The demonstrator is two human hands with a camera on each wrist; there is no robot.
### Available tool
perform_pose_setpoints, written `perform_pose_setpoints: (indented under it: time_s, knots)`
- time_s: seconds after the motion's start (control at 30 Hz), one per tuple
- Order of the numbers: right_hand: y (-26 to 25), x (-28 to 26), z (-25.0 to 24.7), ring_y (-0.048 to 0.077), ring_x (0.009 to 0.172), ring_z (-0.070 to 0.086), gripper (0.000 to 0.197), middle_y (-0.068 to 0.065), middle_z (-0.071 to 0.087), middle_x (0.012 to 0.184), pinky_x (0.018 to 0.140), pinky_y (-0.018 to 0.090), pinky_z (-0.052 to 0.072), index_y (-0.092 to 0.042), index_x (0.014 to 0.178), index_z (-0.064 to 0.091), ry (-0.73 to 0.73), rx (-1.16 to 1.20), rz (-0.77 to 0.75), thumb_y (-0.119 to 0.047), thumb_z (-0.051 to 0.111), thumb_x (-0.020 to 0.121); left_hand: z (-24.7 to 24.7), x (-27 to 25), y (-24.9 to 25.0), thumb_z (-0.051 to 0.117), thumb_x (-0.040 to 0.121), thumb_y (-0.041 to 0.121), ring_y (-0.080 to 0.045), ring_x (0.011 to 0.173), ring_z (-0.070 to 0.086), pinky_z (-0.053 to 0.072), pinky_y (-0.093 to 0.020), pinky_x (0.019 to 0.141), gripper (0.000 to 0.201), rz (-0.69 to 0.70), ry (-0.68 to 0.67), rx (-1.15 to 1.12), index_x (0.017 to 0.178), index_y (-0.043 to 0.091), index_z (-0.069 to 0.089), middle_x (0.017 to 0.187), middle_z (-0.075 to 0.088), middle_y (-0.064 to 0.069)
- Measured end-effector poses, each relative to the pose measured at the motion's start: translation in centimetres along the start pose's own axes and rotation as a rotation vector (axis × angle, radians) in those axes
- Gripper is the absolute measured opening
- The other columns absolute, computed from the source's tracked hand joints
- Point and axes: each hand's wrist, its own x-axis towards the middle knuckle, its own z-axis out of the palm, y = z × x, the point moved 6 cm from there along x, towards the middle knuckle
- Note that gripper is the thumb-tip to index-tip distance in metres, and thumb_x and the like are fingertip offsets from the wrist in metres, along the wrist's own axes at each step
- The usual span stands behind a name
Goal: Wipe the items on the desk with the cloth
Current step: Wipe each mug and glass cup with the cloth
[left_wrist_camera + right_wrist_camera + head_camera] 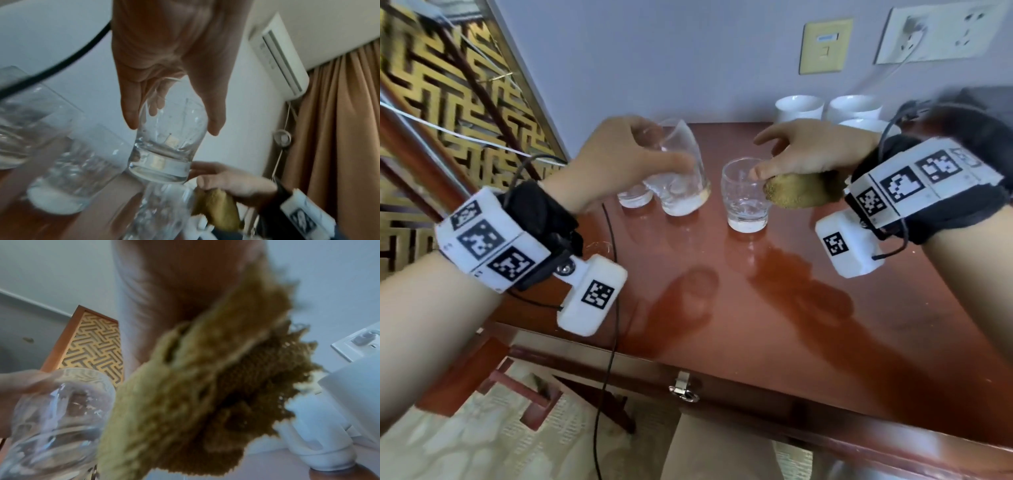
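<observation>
Now our left hand (616, 161) grips a clear, thick-based tumbler (681, 178), tilted above the glossy reddish wooden worktop (774, 308). Our right hand (815, 150) pinches a nubbly olive-brown cloth (801, 192), bunched beside another clear glass (744, 198) standing upright.

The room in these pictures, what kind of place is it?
Probably a hotel room. Matching white cups and drinking glasses stand on a polished wooden desk, a key-card switch is on the wall, and a wall air conditioner hangs beside heavy curtains.

head: above, looking down | wrists: close, upward | shared: glasses (745, 195)
</observation>
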Motion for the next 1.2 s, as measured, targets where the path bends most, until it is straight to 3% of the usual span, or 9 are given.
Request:
perform_pose_setpoints:
  time_s: [0.1,0.27,0.43,0.67,0.8,0.87,0.97,1.07,1.2]
  knots:
    - [0.7,-0.2,-2.6,0.011,0.099,0.05,0.049,-0.001,0.057,0.119,0.08,0.018,0.036,-0.024,0.126,0.055,0.19,0.18,0.001,-0.042,0.067,0.082,0.1,1.0,1.8,0.082,0.043,0.051,-0.007,0.079,0.061,0.051,-0.026,0.07,0.082,-0.01,0.036,-0.218,0.112,0.008,0.067,0.09,0.063,0.005]
    - [3.3,-2.0,-7.2,0.0,0.074,0.056,0.023,-0.009,0.062,0.088,0.062,0.009,0.043,-0.021,0.098,0.067,0.537,0.659,0.02,-0.037,0.066,0.081,3.6,3.6,5.0,0.08,0.072,0.032,-0.019,0.074,0.066,0.056,-0.048,0.087,0.024,-0.012,0.01,-0.503,0.079,0.011,0.071,0.075,0.068,-0.002]
    - [6.7,-4.3,-10.0,0.006,0.061,0.055,0.012,-0.009,0.056,0.064,0.061,0.019,0.043,-0.024,0.074,0.06,0.686,0.968,0.046,-0.029,0.064,0.084,7.3,5.8,9.6,0.076,0.072,0.029,-0.025,0.09,0.063,0.058,-0.036,0.079,0.028,0.083,-0.03,-0.754,0.089,0.01,0.064,0.087,0.062,-0.006]
    - [8.5,-5.1,-12.3,0.015,0.09,0.069,0.043,-0.005,0.072,0.097,0.092,0.048,0.052,-0.025,0.1,0.07,0.528,0.882,0.058,-0.061,0.056,0.079,10.8,6.6,14.8,0.075,0.068,0.028,-0.003,0.083,0.058,0.054,-0.037,0.089,0.055,0.329,-0.163,-0.989,0.113,0.005,0.054,0.101,0.047,0.001]
    - [8.7,-5.5,-12.8,0.017,0.079,0.067,0.048,-0.002,0.071,0.086,0.082,0.04,0.053,-0.022,0.089,0.072,0.488,0.795,0.033,-0.063,0.053,0.074,13.4,6.8,16.2,0.082,0.066,0.032,-0.027,0.108,0.06,0.051,-0.043,0.091,0.075,0.36,-0.344,-1.089,0.123,-0.001,0.045,0.117,0.054,-0.018]
    - [9.2,-5.6,-12.9,0.013,0.068,0.065,0.039,-0.004,0.069,0.074,0.069,0.031,0.051,-0.023,0.074,0.073,0.478,0.803,0.03,-0.057,0.055,0.081,14.5,6.9,16.3,0.084,0.063,0.038,-0.043,0.129,0.044,0.042,-0.054,0.103,0.103,0.35,-0.42,-1.082,0.14,-0.003,0.029,0.143,0.033,-0.032]
    - [10.2,-5.6,-12.6,0.019,0.069,0.064,0.032,0.003,0.069,0.076,0.066,0.031,0.047,-0.018,0.073,0.074,0.463,0.843,0.048,-0.041,0.057,0.089,15.2,7.7,16.0,0.08,0.073,0.035,-0.035,0.139,0.034,0.035,-0.048,0.111,0.104,0.333,-0.474,-0.992,0.15,0.01,0.016,0.157,0.015,-0.022]
    - [10.9,-5.7,-12.6,0.023,0.066,0.064,0.024,0.011,0.068,0.08,0.054,0.026,0.049,-0.012,0.087,0.07,0.464,0.902,0.061,-0.033,0.059,0.086,15.9,8.0,15.6,0.054,0.081,0.04,-0.018,0.133,0.046,0.037,-0.044,0.11,0.081,0.293,-0.528,-0.766,0.15,0.037,0.012,0.155,0.03,-0.004]
    - [11.3,-5.7,-12.9,0.019,0.054,0.058,0.022,0.011,0.06,0.071,0.047,0.024,0.046,-0.01,0.081,0.065,0.513,0.871,0.078,-0.032,0.063,0.082,16.2,7.5,15.2,0.05,0.077,0.058,-0.017,0.107,0.066,0.051,-0.037,0.093,0.086,0.226,-0.56,-0.599,0.149,0.044,0.007,0.125,0.048,0.02]
